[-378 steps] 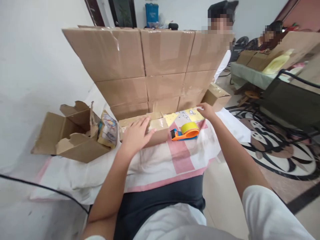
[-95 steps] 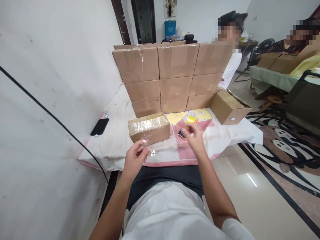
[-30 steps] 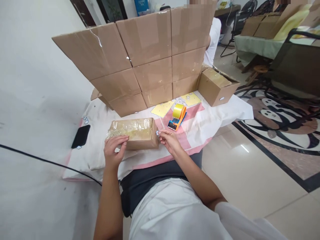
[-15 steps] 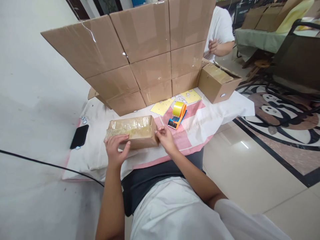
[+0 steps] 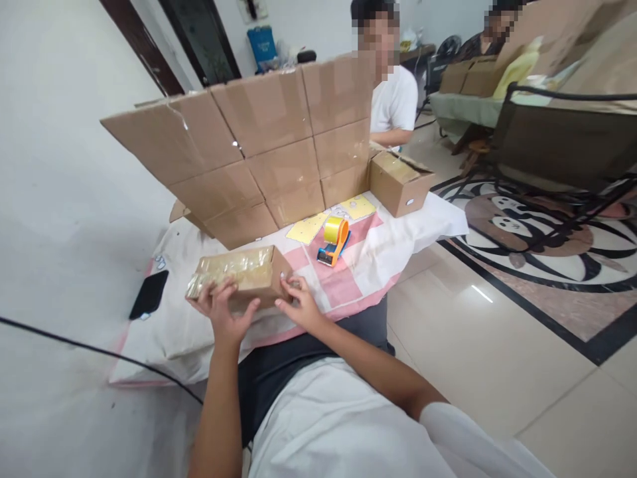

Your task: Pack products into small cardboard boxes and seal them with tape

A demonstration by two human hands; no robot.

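Note:
A small cardboard box (image 5: 239, 269), its top covered in shiny clear tape, sits on the cloth in front of me. My left hand (image 5: 226, 312) grips its near left edge, fingers over the top and thumb at the front side. At the box's right end, the bent fingers and thumb of my right hand (image 5: 298, 305) hold the near corner. A small white label (image 5: 283, 275) shows on that end, just above the right fingertips. Behind and to the right of the box stands an orange-and-blue tape dispenser (image 5: 334, 242) with a yellowish roll.
A tall cardboard panel (image 5: 269, 146) stands behind the box. Another taped box (image 5: 401, 186) is at the table's right. A black phone (image 5: 149, 294) lies at the left on the pink-and-white cloth (image 5: 343, 279). Across the panel, a person in white (image 5: 395, 106) sits.
The view has tilted up and shifted, bringing more of the room into sight. The box has turned slightly, showing more of its right end and the white label. The right fingers have spread against it.

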